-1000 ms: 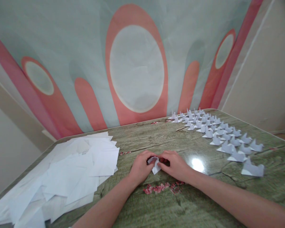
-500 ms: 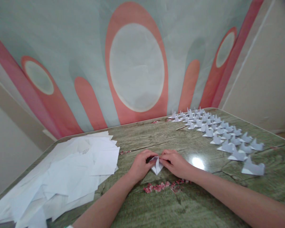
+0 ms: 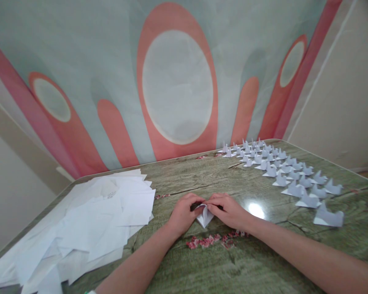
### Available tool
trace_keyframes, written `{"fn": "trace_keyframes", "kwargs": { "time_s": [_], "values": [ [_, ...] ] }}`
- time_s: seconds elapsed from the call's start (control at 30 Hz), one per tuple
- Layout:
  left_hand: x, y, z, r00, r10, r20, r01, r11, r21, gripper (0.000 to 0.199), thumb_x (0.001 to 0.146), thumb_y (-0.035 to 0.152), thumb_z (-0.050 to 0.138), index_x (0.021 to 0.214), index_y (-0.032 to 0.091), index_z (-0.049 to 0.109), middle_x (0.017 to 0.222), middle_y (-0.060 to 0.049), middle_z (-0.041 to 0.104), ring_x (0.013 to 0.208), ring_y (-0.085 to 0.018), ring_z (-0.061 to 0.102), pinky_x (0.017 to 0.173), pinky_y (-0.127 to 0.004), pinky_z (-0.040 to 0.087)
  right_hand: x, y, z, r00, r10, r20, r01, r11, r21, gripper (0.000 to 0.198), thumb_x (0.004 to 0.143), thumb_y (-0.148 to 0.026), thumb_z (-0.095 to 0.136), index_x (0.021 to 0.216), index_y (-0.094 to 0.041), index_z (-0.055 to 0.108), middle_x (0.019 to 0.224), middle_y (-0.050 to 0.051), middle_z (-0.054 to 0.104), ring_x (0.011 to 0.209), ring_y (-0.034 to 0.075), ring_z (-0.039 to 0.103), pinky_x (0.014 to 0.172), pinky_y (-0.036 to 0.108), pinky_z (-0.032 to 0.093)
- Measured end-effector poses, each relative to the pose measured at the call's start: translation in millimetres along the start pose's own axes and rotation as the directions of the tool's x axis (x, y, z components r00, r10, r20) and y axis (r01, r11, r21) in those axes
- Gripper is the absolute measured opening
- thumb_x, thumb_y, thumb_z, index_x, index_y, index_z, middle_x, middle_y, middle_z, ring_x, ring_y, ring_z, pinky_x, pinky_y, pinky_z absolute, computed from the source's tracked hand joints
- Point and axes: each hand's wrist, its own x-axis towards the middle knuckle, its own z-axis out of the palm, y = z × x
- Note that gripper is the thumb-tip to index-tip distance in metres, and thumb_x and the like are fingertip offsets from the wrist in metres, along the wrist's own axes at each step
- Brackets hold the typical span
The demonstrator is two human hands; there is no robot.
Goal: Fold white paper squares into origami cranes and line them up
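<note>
A small folded piece of white paper [image 3: 205, 218] rests at the middle of the table, its pointed end toward me. My left hand [image 3: 185, 212] pinches it from the left, and my right hand [image 3: 226, 210] pinches it from the right. Both thumbs lie along its upper edge, with the fingers curled behind. The flaps part slightly at the top centre, between the thumbs. The far side of the paper is hidden by my fingers.
A wide, messy heap of white paper sheets [image 3: 92, 220] covers the left of the table. Several folded paper birds [image 3: 294, 188] stand in rows at the right, the nearest bird [image 3: 328, 216] largest in view. The wood-patterned table [image 3: 178, 265] meets a painted backdrop [image 3: 119, 53].
My thumbs and fingers have shifted slightly on the folded paper, and its top flaps look closer together. The view has moved a little; the sheets and paper birds stay in place.
</note>
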Motion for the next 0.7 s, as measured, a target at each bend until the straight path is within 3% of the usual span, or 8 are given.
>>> {"fn": "trace_keyframes", "kwargs": {
  "time_s": [0.17,0.57,0.7],
  "values": [
    [-1.0,-1.1,1.3,1.0,-0.013,-0.003,0.013,1.0,-0.003,0.022,0.073,0.011,0.059,0.092,0.02,0.067,0.089,-0.003,0.063,0.087,-0.017,0.057,0.08,-0.027,0.043,0.3,0.8,1.9,1.0,0.011,-0.016,-0.011,1.0,0.009,0.036,0.091,-0.029,0.041,0.064,-0.018,0.062,0.065,-0.001,0.057,0.067,0.013,0.054,0.068,0.026,0.036],
    [-3.3,4.4,-0.9,0.997,0.028,0.073,-0.032,0.998,0.054,0.035,0.078,0.011,0.051,0.105,0.027,0.066,0.09,-0.003,0.063,0.087,-0.017,0.056,0.082,-0.028,0.043,1.1,3.4,4.4,0.999,0.042,0.005,-0.042,0.997,0.058,0.027,0.087,-0.034,0.05,0.071,-0.022,0.069,0.067,0.0,0.059,0.069,0.014,0.055,0.065,0.025,0.037],
    [-1.9,6.4,-6.5,0.995,0.035,0.096,-0.035,0.999,-0.002,0.032,0.08,0.015,0.052,0.107,0.024,0.064,0.095,-0.004,0.064,0.09,-0.017,0.057,0.084,-0.029,0.044,1.1,7.1,7.0,0.999,0.041,-0.003,-0.041,0.998,0.04,0.022,0.085,-0.032,0.053,0.076,-0.024,0.071,0.069,0.0,0.06,0.071,0.014,0.056,0.066,0.025,0.037]
  ]
}}
